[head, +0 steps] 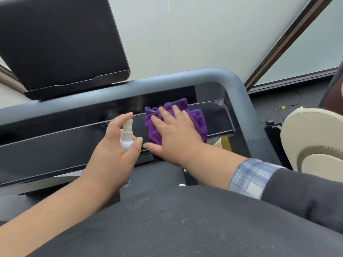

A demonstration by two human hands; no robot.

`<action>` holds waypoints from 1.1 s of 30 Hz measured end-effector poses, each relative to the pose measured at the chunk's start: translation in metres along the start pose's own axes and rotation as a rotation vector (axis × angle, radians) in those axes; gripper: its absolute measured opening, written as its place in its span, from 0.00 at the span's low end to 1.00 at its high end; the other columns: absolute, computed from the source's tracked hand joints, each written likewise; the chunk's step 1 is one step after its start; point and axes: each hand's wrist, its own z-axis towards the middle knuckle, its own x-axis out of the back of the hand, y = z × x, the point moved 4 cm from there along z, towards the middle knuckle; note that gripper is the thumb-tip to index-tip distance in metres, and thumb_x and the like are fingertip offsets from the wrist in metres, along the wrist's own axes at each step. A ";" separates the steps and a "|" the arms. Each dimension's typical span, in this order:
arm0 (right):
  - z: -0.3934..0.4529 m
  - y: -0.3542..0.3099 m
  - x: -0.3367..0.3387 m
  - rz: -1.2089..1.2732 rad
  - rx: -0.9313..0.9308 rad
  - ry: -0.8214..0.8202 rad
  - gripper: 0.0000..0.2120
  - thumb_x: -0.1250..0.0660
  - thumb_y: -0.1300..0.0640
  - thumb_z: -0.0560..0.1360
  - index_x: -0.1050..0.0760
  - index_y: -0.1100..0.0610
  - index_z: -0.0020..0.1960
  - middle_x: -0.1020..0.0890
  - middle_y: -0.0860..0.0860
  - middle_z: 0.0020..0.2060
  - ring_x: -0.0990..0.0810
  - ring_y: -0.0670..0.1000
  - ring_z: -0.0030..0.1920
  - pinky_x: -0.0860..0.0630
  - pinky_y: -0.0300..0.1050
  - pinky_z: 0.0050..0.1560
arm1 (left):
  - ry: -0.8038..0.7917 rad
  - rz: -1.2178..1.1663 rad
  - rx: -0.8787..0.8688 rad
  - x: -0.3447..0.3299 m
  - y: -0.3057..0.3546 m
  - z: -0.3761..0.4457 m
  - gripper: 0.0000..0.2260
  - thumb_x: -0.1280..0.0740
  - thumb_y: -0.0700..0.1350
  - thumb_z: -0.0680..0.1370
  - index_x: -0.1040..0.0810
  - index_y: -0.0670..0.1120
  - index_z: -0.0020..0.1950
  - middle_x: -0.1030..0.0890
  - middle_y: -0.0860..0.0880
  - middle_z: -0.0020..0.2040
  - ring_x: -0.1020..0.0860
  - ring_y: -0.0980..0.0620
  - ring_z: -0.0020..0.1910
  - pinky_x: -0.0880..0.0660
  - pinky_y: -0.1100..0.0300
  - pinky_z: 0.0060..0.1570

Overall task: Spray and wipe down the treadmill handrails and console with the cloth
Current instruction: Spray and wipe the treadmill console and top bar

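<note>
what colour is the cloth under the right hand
Purple cloth, clearest in the head view.

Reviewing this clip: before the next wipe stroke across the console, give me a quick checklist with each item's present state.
1. Purple cloth flat on the glossy console panel: ok.
2. Right hand presses the cloth with straight fingers: ok.
3. Left hand grips the spray bottle upright: ok.
4. Nozzle aimed at the panel: cannot tell.
5. Panel already wet with spray: cannot tell.
6. Grey handrail wiped: cannot tell.
</note>
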 end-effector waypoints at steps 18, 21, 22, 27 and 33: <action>-0.015 0.028 0.001 0.006 -0.072 0.071 0.42 0.49 0.26 0.74 0.47 0.48 0.81 0.45 0.52 0.80 0.49 0.61 0.79 0.51 0.62 0.77 | 0.044 0.071 0.162 0.002 0.003 -0.009 0.22 0.35 0.50 0.78 0.40 0.67 0.67 0.21 0.53 0.42 0.22 0.51 0.40 0.26 0.58 0.44; -0.007 -0.017 -0.006 -0.006 0.086 0.054 0.41 0.46 0.29 0.75 0.48 0.50 0.81 0.45 0.53 0.80 0.49 0.62 0.79 0.51 0.63 0.77 | 0.059 0.082 0.166 0.005 -0.002 -0.014 0.23 0.35 0.49 0.79 0.40 0.68 0.67 0.21 0.54 0.44 0.23 0.54 0.41 0.27 0.63 0.41; -0.005 -0.024 -0.007 -0.011 0.116 0.050 0.40 0.44 0.31 0.76 0.48 0.50 0.81 0.45 0.53 0.80 0.49 0.62 0.79 0.52 0.63 0.77 | 0.057 0.091 0.159 0.007 -0.004 -0.016 0.23 0.35 0.49 0.78 0.40 0.68 0.67 0.22 0.55 0.45 0.23 0.55 0.41 0.28 0.64 0.42; -0.013 -0.020 -0.009 0.017 0.273 0.082 0.37 0.30 0.38 0.70 0.32 0.50 0.75 0.30 0.52 0.74 0.33 0.61 0.73 0.37 0.61 0.71 | 0.049 0.117 0.118 0.014 -0.003 -0.020 0.25 0.36 0.49 0.79 0.42 0.69 0.69 0.23 0.57 0.48 0.24 0.60 0.42 0.32 0.64 0.41; -0.057 -0.022 -0.014 0.242 0.522 0.143 0.29 0.37 0.40 0.65 0.20 0.52 0.61 0.16 0.50 0.56 0.17 0.57 0.50 0.23 0.51 0.38 | -0.034 0.273 -0.019 -0.003 0.031 0.017 0.24 0.35 0.51 0.78 0.41 0.68 0.70 0.24 0.58 0.52 0.25 0.55 0.43 0.31 0.59 0.46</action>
